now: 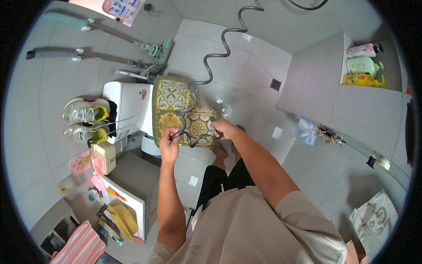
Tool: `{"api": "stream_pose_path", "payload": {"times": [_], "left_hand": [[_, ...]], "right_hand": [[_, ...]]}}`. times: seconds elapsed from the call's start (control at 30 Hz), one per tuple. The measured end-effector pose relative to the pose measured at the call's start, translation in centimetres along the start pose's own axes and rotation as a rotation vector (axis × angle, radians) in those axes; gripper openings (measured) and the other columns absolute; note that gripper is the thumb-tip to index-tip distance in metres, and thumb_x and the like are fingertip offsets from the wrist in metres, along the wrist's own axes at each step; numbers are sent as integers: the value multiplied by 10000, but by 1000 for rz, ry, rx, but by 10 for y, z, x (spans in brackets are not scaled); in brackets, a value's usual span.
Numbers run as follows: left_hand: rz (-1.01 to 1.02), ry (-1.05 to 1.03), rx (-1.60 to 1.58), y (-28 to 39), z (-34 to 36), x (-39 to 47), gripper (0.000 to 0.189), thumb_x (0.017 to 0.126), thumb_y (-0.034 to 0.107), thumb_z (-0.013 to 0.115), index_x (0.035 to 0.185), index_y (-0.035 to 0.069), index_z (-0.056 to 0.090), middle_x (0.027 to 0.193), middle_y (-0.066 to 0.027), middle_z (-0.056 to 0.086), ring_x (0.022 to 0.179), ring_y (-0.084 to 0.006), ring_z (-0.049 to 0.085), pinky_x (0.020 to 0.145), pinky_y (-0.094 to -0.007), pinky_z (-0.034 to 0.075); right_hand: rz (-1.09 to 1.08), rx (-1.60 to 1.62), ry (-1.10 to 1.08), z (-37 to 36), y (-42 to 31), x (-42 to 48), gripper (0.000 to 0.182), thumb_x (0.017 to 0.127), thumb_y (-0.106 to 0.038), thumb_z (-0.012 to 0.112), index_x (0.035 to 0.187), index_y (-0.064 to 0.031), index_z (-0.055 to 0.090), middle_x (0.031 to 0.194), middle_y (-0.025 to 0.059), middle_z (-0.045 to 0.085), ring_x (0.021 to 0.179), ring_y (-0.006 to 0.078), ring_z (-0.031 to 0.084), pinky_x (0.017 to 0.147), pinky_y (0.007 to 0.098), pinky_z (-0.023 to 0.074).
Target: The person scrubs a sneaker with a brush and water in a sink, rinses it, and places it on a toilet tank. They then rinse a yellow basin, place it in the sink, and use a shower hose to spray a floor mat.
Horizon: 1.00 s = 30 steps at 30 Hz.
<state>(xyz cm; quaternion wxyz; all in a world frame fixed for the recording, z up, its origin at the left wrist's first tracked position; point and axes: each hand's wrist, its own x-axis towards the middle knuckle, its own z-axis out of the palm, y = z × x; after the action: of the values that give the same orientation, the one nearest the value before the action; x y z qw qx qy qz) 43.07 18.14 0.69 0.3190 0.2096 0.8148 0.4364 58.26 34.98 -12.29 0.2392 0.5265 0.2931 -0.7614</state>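
Note:
A patterned green and yellow mat (198, 127) lies draped over the toilet, one end by the white cistern (131, 105), the other hanging towards the floor. My left hand (169, 142) is closed around the grey coiled hose (208, 66) above the mat's near edge. At the mat's right side, my right hand (224, 128) grips the hose's end, where a spray head seems to be, mostly hidden by the fingers. Spray shows faintly beyond the right hand, over the mat's far right edge. Between my hands the hose sags in a loop across the mat.
Wet floor tiles (227, 95) and a floor drain (275, 84) lie beyond the mat. Sneakers (86, 110) rest on the cistern. Mops (158, 52) hang at the left wall. Pump bottles (362, 66) fill a niche at right. A vanity with a yellow basin (123, 221) stands at lower left.

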Motion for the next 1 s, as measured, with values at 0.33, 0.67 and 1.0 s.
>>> {"api": "stream_pose_path", "payload": {"times": [0.33, 0.67, 1.0], "left_hand": [[-65, 167, 11, -10, -46, -30, 57, 969, 73, 616, 944, 47, 572, 771, 68, 469, 675, -33, 389, 580, -205, 315], [-81, 292, 77, 1, -86, -91, 81, 939, 69, 640, 955, 8, 590, 743, 20, 558, 728, -61, 487, 699, -217, 429], [25, 302, 89, -11, -126, -111, 136, 952, 137, 656, 943, 13, 601, 719, 22, 545, 687, -60, 471, 648, -227, 418]], "right_hand": [[-33, 22, -117, 72, 23, 8, 278, 942, -251, 580, 748, -71, 497, 620, 60, 498, 496, 174, 473, 433, 360, 291], [-96, -60, -27, 134, 57, 6, 305, 959, -247, 556, 719, -63, 514, 558, 56, 479, 447, 188, 447, 426, 383, 312], [-76, -36, -145, 182, 74, -10, 212, 973, -183, 547, 813, -58, 488, 583, 70, 483, 484, 180, 430, 446, 385, 285]]}}
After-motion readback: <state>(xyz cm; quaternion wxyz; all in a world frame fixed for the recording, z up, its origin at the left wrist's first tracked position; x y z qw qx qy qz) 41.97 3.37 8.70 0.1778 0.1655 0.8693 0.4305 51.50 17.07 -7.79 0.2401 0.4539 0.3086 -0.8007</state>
